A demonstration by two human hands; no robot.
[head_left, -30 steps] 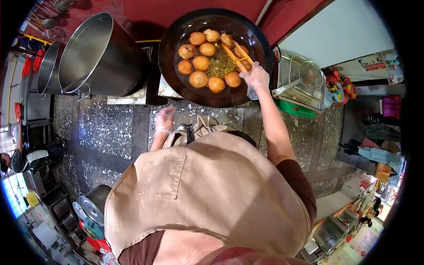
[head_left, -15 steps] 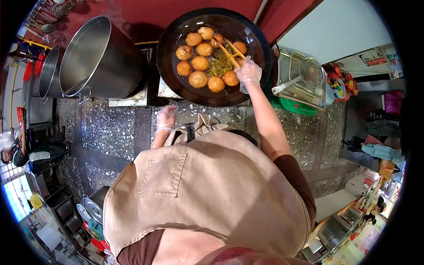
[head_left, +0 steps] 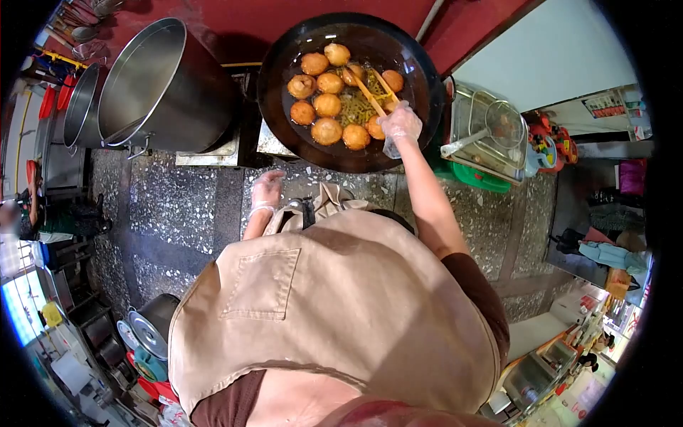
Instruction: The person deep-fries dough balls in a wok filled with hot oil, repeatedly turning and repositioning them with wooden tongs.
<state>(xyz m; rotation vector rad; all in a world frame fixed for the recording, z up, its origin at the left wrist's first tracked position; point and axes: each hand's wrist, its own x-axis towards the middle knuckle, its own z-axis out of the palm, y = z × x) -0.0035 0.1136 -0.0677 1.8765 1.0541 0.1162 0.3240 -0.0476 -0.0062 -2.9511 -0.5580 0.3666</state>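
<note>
Several balls (head_left: 329,83) are floating in a wok (head_left: 420,71).
Right hand (head_left: 402,122) is gripping chopsticks (head_left: 366,91), light nudges likely keeping balls whole; half-curled, empty left hand (head_left: 267,191) is hanging outside the wok.

bright light surrounds the wok (head_left: 284,128), with small glints inside it; far to its left and lower, a pane (head_left: 23,295) glares bluish-white. below the wok, soft shadow dims the apron (head_left: 341,277); outer edges curve into black.

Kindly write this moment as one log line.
right hand: holding sticks | sticks: among balls in wok | left hand: empty, apart from wok
</note>
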